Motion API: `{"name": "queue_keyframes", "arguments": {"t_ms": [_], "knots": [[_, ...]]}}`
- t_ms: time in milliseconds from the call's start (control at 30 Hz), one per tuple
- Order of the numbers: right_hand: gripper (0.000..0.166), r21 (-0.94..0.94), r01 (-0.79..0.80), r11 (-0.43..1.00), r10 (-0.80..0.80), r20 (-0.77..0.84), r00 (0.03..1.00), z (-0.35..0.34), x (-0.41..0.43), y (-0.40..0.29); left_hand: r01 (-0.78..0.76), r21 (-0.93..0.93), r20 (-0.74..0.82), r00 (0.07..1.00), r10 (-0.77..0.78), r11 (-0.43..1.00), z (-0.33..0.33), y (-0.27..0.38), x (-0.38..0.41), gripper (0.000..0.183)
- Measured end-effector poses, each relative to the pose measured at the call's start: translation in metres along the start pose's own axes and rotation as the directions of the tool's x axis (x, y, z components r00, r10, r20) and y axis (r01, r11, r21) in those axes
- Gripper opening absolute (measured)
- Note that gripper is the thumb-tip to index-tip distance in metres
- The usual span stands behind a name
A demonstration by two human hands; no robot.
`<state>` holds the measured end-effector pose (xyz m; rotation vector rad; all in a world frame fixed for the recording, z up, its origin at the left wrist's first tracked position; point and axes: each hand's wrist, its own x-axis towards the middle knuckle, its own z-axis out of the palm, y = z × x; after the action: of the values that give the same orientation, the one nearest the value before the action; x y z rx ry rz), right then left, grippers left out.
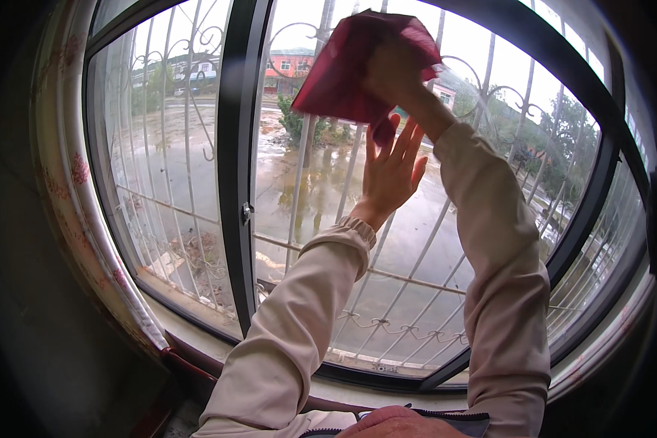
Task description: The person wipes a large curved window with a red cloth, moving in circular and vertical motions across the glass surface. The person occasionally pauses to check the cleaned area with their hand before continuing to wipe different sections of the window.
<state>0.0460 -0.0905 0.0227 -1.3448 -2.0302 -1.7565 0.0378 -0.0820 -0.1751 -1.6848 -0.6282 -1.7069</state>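
A dark red cloth [336, 74] is spread at the upper middle of the window. My right hand [391, 71], blurred, holds it from the near side, and the hand's fingertips cannot be made out. Just below, my left hand [391, 169] is raised with its fingers apart and pointing up. A hanging corner of the cloth overlaps its fingers. The left palm faces the window glass [328, 180]; whether it touches the pane I cannot tell. Both arms wear beige sleeves.
Dark frame bars [238, 164] divide the window, with a small metal latch [246, 212] on the upright. Outside stands a white metal grille [410, 279]. A floral curtain [79, 186] hangs at the left. The pale sill [339, 391] runs below.
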Motion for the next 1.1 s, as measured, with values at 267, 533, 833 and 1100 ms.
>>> {"name": "queue_keyframes", "arguments": {"t_ms": [267,533,833,1100], "knots": [[0.039,0.244,0.141,0.959,0.036,-0.604,0.796,0.04,0.037,0.003,-0.026,-0.034,0.059,0.998,0.028,0.999,0.005,0.011,0.003,0.063],[0.035,0.243,0.342,0.908,-0.13,-0.612,0.78,0.032,0.082,-0.064,0.036,-0.102,0.115,0.993,-0.024,0.994,0.002,-0.001,-0.003,0.063],[0.039,0.152,0.164,0.975,-0.113,-0.297,0.948,0.02,0.134,-0.064,0.128,-0.358,0.059,0.992,-0.114,0.925,-0.002,-0.003,0.001,0.062],[0.033,0.334,0.123,0.934,0.225,-0.822,0.524,0.003,0.138,-0.047,0.049,-0.203,0.043,0.998,-0.041,0.978,0.01,-0.011,-0.008,0.059]]}}
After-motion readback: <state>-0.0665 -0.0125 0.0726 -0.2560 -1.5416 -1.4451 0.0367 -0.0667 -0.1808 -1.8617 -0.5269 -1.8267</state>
